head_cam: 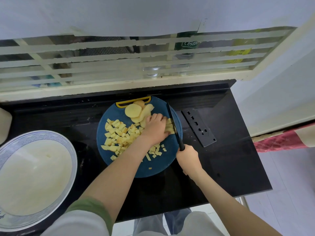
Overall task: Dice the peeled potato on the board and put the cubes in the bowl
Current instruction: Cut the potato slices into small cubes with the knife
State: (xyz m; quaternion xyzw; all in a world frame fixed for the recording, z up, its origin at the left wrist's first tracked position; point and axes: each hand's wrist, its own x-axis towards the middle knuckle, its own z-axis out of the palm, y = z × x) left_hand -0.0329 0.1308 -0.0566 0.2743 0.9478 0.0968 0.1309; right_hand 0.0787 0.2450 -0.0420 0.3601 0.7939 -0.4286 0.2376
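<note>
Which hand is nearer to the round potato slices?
Left. The left hand lies just beside the slices, holding potato strips; the right hand is farther off, nearer the camera, gripping the knife handle.

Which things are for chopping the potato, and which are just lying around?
For the job: knife in the right hand; left hand holding potato strips; slices; cubes; board; bowl.

Just lying around: black cover with holes; red cloth; bottle and glass behind the window.

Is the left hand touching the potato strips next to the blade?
Touching. Head view: the left hand grips the potato strips from above, right beside the knife; no gap shows.
</note>
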